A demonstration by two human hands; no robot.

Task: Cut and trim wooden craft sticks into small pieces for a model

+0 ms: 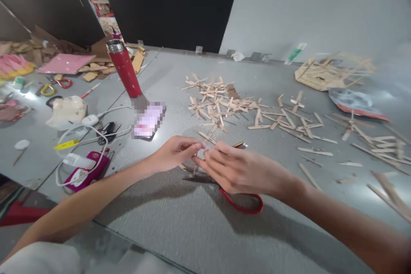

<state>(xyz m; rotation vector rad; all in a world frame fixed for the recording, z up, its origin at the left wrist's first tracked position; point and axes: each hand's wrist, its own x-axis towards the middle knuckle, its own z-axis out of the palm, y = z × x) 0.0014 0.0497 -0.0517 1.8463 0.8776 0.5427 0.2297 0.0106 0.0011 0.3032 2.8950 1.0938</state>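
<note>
My left hand (176, 152) and my right hand (229, 167) meet at the fingertips above the table. Both are closed in a pinch around a small thin wooden piece, mostly hidden by the fingers. Under my right hand lies a pair of scissors (242, 210) with red handles, its dark blades pointing left. A wooden strip (207, 138) rests just beyond the fingertips. Farther back is a heap of small crossed wooden sticks (218, 102). A pen-like item (238, 144) shows partly behind my right hand.
A red bottle (124, 68) stands at the back left, near a phone (149, 120). A white cable runs by a purple power strip (88, 171) and keys (109, 130). Loose sticks (314, 152) spread rightward, below a wooden stick frame (330, 72) and a plastic bag (356, 103).
</note>
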